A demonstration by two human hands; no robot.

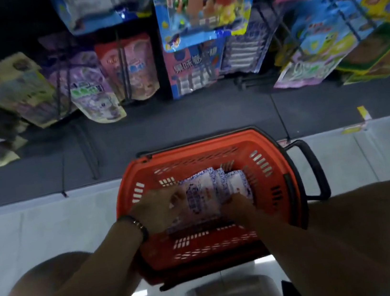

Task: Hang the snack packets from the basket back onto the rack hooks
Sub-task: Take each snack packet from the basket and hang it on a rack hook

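An orange shopping basket [276, 161] stands on the floor between my knees. Inside it lies a stack of white snack packets [205, 191] with purple print. My left hand [157, 210], with a dark bracelet at the wrist, rests on the left side of the stack, fingers curled onto the packets. My right hand [237, 207] grips the stack's right lower side, fingers tucked under the packets. Above, the dark rack [135, 121] carries hanging packets on its hooks.
Many colourful snack bags hang on the rack: purple ones [91, 92] at left, a pink and blue one [193, 70] in the middle, green boxes [375, 47] at right. The basket's black handle [314, 168] sticks out to the right. White floor tiles lie below.
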